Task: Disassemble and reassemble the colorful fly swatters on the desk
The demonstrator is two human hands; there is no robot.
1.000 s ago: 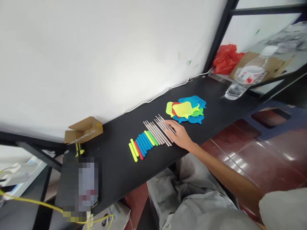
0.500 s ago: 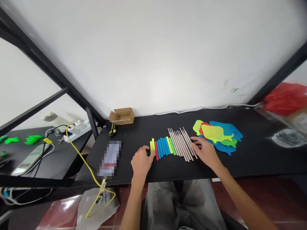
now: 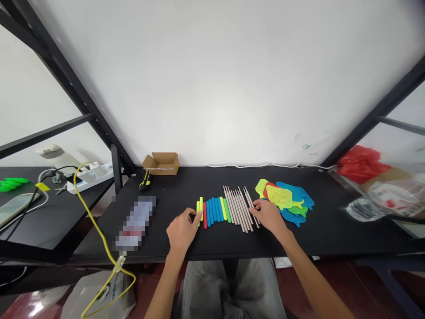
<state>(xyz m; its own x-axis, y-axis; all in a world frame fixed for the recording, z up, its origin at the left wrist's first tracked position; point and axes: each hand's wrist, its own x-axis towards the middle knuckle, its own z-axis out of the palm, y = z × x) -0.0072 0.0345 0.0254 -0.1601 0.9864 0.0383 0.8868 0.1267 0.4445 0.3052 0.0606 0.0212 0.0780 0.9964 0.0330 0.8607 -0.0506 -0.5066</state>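
Note:
My left hand (image 3: 183, 228) bends its thumb and fingers around the yellow plastic sticks (image 3: 201, 208) at the left end of a row. A red stick (image 3: 205, 215), several blue sticks (image 3: 214, 210) and a green stick (image 3: 227, 211) lie beside them. To their right are several thin metal rods (image 3: 237, 207), roughly parallel. My right hand (image 3: 268, 215) pinches at the rightmost rods (image 3: 249, 200), which lie slightly apart from the others. Just beyond that hand is a pile of fish-shaped mesh plastic pieces (image 3: 280, 196) in yellow, red, blue and green.
An open cardboard box (image 3: 164, 163) stands by the wall, with a yellow-black cutter (image 3: 145, 180) before it. A blurred-out phone-like object (image 3: 137, 223) lies left, near a yellow cable (image 3: 96, 221). Plastic bags (image 3: 363, 164) sit at the right. Black frame bars (image 3: 117, 168) flank the table.
The view has shifted, so the table's things appear farther left. A gap now shows between the rightmost rods at my right hand and the other rods. My left hand stays at the yellow sticks.

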